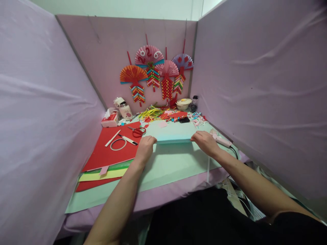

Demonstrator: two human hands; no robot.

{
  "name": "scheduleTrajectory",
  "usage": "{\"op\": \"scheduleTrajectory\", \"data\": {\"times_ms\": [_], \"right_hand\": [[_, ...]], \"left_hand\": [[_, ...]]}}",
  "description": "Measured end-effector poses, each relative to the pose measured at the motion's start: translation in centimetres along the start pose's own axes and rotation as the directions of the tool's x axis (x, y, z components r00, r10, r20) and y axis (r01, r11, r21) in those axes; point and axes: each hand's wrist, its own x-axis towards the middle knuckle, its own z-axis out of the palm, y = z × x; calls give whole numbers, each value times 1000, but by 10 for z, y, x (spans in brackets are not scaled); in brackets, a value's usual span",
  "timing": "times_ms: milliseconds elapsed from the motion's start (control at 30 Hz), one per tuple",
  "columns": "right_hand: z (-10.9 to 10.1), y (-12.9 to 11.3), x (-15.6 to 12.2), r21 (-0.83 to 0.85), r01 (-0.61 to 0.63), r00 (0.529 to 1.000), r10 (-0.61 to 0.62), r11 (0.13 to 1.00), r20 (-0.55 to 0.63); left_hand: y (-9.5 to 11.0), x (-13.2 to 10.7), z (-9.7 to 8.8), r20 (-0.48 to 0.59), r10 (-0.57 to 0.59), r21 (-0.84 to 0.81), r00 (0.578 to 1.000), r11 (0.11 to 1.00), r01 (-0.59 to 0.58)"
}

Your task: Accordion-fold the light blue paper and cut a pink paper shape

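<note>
A light blue sheet of paper [174,140] is stretched level between my two hands, its near edge bent down in a narrow strip. My left hand [146,146] pinches its left end, and my right hand [203,140] pinches the right end. Beneath it lies the pale green table cover [176,166]. Left of my left hand are red-handled scissors [138,132], a craft knife [128,139], a white pen-like stick [112,138] and a roll of tape [118,144], all resting on red sheets [102,154]. A pale pink glue gun [221,140] lies right of my right hand.
Paper scraps and yellow-green strips [152,113] cover the table's back. A tissue box [110,119] and a bottle [125,110] stand back left, a lidded bowl [183,104] back right. Paper fan ornaments [149,56] hang on the rear panel. Fabric walls [268,85] enclose both sides.
</note>
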Motion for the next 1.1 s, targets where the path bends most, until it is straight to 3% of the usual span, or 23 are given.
{"op": "scheduleTrajectory", "data": {"times_ms": [400,500,600,700,767,833,900,1100], "right_hand": [[10,4,3,55,-23,1000,24,998,-13],[7,11,1,95,-99,994,102,991,-25],[-2,11,2,195,-249,956,273,949,-107],[-10,-7,7,402,-430,852,511,808,-116],[-9,-29,14,553,-526,796,603,646,52],[-4,-52,23,661,-574,776,577,483,253],[6,-70,32,715,-613,742,556,336,375],[32,-86,43,696,-718,533,628,-19,567]], "left_hand": [[-1,-1,1,-19,18,11,1000,1000,-18],[-3,-1,3,-45,26,13,999,1000,-26],[-4,0,2,-123,0,20,992,1000,3],[0,0,-1,-218,-32,17,975,999,36],[8,0,-4,-252,-17,17,968,1000,22],[19,-1,-5,-257,28,37,966,999,-19],[30,-3,-3,-234,88,76,968,994,-72],[51,-8,6,-114,207,167,972,968,-186]]}}
